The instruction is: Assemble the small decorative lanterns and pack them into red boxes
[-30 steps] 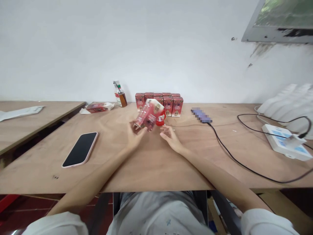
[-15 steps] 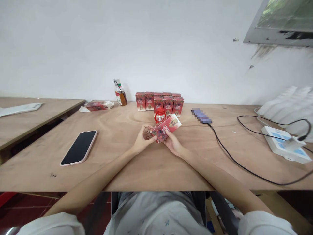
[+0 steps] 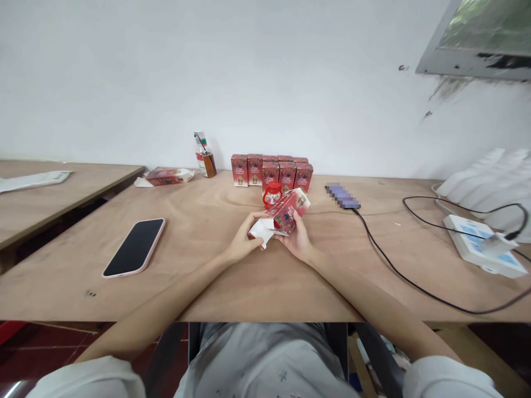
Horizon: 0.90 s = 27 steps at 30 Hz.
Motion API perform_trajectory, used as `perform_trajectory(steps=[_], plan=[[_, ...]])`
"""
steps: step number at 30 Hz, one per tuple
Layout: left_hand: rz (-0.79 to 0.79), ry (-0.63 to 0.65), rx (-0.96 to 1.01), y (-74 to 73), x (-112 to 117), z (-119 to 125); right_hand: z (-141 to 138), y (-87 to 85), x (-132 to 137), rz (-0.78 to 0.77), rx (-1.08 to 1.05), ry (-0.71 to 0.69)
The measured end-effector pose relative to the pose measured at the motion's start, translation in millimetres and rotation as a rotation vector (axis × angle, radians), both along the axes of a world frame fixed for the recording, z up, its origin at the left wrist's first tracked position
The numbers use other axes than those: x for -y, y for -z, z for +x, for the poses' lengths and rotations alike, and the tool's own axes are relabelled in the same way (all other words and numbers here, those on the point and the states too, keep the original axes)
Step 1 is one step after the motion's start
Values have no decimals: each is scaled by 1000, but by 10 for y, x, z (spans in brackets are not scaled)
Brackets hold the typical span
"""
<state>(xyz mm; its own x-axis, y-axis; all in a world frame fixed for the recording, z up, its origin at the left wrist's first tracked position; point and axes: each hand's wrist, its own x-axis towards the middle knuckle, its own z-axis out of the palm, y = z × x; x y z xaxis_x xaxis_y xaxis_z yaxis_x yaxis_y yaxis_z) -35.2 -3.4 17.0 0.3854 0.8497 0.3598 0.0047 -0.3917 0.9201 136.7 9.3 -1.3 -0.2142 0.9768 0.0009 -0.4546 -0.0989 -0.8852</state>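
Observation:
Above the middle of the table, both hands hold a small red printed carton (image 3: 287, 212), tilted with its end flaps facing me. My right hand (image 3: 299, 241) grips the carton's body, thumb on the printed face. My left hand (image 3: 244, 239) pinches the white end flap (image 3: 262, 230), which is folded out. Something red shows just inside the opening; I cannot make out what. Right behind the carton stands a small red-topped lantern-shaped ornament (image 3: 272, 193), partly covered. Several matching red cartons (image 3: 239, 170) stand upright in rows behind it.
A phone (image 3: 135, 247) lies at left, another phone (image 3: 343, 196) at right with a black cable (image 3: 390, 265) running to a white power strip (image 3: 483, 243). Near the wall are a bottle of brown liquid (image 3: 206, 160) and a red package (image 3: 168, 176).
The carton's end has been opened: its white flap now hangs out in my left hand. My right hand keeps its hold on the body.

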Motion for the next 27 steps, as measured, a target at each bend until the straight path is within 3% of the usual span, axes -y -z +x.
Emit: perform_trajectory(steps=[4,9,14,18,22,27], plan=[[287,-333,-218,39,-54,-43,6,-29,6,-44,-71,12],[411,-435,-495,30,-85,-88,16,-41,15,-75,-85,13],[495,-651,-681,24,-96,-111,31,-30,12,-57,-152,59],[692,-636,-789,64,-81,-101,22,-48,20,-58,-160,53],[808,-626,-735,95,-49,-76,6,-65,33,-60,-209,59],[901,-527,-676,65,2,-75,6,-50,23,-108,-263,79]])
